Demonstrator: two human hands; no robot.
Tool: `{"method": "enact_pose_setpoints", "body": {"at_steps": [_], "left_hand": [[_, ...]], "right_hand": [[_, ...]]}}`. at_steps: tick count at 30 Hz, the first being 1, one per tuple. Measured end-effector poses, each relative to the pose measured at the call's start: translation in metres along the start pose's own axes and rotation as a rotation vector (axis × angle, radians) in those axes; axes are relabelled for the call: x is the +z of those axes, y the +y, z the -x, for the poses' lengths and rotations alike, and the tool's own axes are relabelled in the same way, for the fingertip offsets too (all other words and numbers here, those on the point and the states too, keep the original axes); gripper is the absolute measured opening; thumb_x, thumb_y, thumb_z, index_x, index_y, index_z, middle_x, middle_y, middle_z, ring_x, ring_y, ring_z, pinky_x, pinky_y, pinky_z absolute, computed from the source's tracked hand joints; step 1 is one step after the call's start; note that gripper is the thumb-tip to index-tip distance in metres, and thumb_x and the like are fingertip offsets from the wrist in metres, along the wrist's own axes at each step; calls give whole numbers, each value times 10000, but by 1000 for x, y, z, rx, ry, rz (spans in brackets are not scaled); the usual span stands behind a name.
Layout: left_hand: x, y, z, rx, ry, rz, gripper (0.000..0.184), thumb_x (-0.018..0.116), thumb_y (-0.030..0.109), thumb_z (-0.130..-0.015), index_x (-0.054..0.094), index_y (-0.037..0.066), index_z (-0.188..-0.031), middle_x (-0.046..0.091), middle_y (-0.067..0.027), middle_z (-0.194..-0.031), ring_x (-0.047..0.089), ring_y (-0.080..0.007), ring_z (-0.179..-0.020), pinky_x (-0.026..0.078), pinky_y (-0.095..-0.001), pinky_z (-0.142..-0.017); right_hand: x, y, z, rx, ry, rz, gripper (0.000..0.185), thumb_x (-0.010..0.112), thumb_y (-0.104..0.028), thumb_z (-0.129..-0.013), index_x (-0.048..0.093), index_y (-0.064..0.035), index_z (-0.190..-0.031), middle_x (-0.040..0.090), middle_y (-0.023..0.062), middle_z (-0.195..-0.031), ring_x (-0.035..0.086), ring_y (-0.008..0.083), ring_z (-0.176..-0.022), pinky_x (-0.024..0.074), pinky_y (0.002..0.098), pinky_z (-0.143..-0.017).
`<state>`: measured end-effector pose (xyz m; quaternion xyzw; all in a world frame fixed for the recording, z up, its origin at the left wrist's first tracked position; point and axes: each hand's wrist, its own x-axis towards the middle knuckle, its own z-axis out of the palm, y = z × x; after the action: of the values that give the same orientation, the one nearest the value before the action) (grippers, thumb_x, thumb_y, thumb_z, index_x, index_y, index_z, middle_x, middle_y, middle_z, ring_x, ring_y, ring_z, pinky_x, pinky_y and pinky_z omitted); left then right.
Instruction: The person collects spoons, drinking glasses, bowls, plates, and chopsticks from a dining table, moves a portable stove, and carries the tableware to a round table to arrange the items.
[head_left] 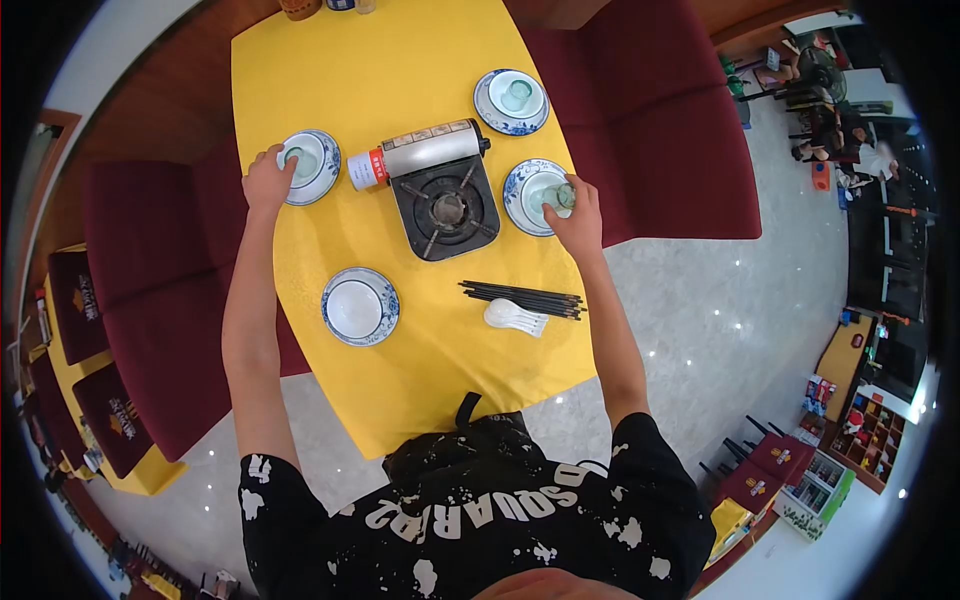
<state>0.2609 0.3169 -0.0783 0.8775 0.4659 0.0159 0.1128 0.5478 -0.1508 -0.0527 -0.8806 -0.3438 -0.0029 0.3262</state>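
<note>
My left hand [268,180] is at the left edge of the yellow table [300,70], against a white bowl on a blue-patterned plate [323,185]; its fingertips reach a small glass cup [299,160] in the bowl. At the right edge, my right hand [577,217] has its thumb and fingers round a glass cup [565,196] over another bowl [535,190] on its plate. A third set, a bowl [503,95] with a glass cup [516,96] in it, stands farther back. Nearer me at the left, a bowl [354,309] without a cup rests on its plate.
A black portable gas stove [448,208] with a gas canister [367,169] stands mid-table. Black chopsticks [520,298] and white spoons [514,317] lie at the front right. Dark red benches [650,120] flank the table. People are far off at the upper right.
</note>
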Motion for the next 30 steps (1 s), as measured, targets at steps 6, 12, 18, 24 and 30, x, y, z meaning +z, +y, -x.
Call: {"method": "enact_pose_setpoints", "body": {"at_steps": [6,12,18,24,30], "left_hand": [[-3,-3,12,72,117,46,505,679,400,-843,606,179,-1291,638,-108,-1219,621,-324,-1093,506,-456,-905],[5,4,18,200,70,80,597,707,344,-827,553,146,-1369,612,-142,-1251,606,-340,-1123,501,-434,-932],[26,3,10,108,81,252,551,720,242,-847,561,42,-1335,616,-194,-1221,605,-359,-1120,492,-423,-954],[-15,25,41,-17,310,373,535,724,263,-868,572,16,-1317,631,-174,-1192,631,-304,-1039,509,-390,-888],[-73,92,144,83,361,525,520,771,158,-834,590,32,-1305,648,-105,-1148,581,-180,-837,500,-335,-753]], "right_hand": [[12,-4,0,-7,-50,45,702,805,-117,-707,504,-88,-1340,604,206,-1167,587,399,-1073,498,458,-905],[7,0,2,63,-60,-51,835,805,-100,-717,403,-87,-1449,590,229,-1221,587,399,-1107,490,450,-938],[0,-8,-7,133,-158,-71,1067,834,-79,-709,195,-112,-1563,550,253,-1311,567,405,-1195,484,432,-989],[8,5,-5,102,-137,-53,985,817,-88,-711,272,-107,-1531,576,235,-1262,585,401,-1147,499,438,-957],[3,6,-1,66,-4,-81,915,812,-80,-701,359,-96,-1495,602,196,-1177,607,360,-1088,510,423,-918]]}}
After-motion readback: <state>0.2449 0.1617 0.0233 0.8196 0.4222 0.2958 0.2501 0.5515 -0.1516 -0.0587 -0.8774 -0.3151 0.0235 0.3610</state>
